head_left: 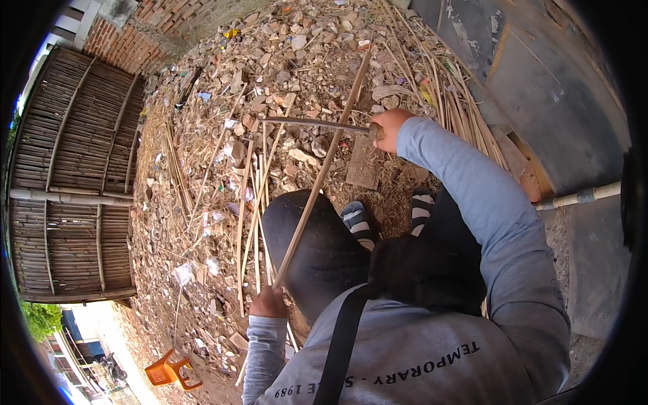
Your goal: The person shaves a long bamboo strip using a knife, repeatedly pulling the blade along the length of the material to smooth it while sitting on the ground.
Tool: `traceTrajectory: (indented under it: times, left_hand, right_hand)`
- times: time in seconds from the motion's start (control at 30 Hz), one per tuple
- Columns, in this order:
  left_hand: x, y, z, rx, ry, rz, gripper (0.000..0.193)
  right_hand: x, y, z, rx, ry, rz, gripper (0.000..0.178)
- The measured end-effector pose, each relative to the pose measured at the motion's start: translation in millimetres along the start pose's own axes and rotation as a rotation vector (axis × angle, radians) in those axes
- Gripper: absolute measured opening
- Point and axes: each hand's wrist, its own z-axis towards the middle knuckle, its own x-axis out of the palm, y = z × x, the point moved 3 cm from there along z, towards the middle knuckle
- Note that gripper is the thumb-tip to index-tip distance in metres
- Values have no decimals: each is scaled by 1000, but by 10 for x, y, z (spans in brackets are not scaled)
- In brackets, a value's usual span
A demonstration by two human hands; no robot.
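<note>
My left hand (268,304) is closed round the near end of a long bamboo strip (312,199), which slants up and away past my knee. In my right hand (391,130) is the handle of a long, narrow-bladed machete (297,122), its blade pointing left. The blade crosses the strip in its far half; whether the edge bites into it I cannot tell. More split bamboo strips (244,236) lie on the ground beside my left knee. A flat wooden board (364,165) rests on the ground below the machete handle, in front of my sandalled feet.
Stones and litter (290,47) cover the ground ahead. A pile of bamboo strips (466,108) runs along grey panels (540,88) on the right. To the left stands a bamboo-slat fence (74,135); an orange plastic chair (169,370) is at lower left. A brick wall (128,40) stands far left.
</note>
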Motion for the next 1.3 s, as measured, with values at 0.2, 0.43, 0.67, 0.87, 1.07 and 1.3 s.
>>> traceTrajectory:
  times: [0.2,0.43,0.67,0.87,1.07,1.3]
  left_hand:
    - [15,72,-40,-14,5,48,22]
    - [-26,63,-47,-66,-25,61,18]
    - [-78,-76,-62,-69,-9,97,17]
    - [42,207,31,-96,106,-8,25]
    - [-143,225,111,-114,322,-314,48]
    - [-112,184,100,-84,297,-276,33]
  right_hand:
    - [88,534,-177,-215,255,-85,26]
    - [-48,347,-120,5,161,53,26]
    - [-54,288,-104,-72,147,-67,27]
    - [-50,617,-254,-189,225,-154,26]
    - [27,149,-5,-57,26,-89,26]
    - [85,433,-211,-285,49,-3,32]
